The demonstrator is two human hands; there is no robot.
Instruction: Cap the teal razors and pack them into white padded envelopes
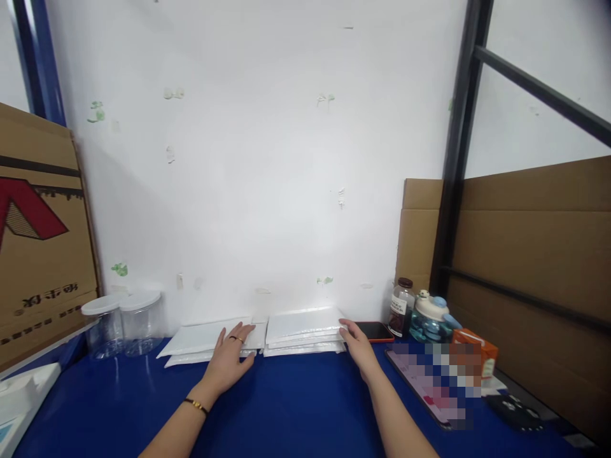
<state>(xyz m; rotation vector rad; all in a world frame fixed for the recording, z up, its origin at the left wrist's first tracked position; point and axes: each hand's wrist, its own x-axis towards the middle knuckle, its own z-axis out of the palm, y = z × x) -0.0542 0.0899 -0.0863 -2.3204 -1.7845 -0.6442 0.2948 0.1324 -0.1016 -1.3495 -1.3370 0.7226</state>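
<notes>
A blue table [296, 407] runs back to a scuffed white wall [262, 191], with a printed cardboard box [42, 254] at left and brown cardboard [534, 254] at right. Near the back edge, a left stack of white envelopes [195, 339] lies beside a right stack [303, 324]. The left hand [235, 356] is over the left stack, fingers loosely spread; the right hand [357, 343] meets the right stack's right edge, though whether it pinches, I cannot tell. Blue tabletop stretches between the forearms; a phone [376, 331] hems in the right side.

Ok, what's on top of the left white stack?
The left hand lies over the right part of the left white stack; whatever is directly beneath the hand is covered.
</notes>
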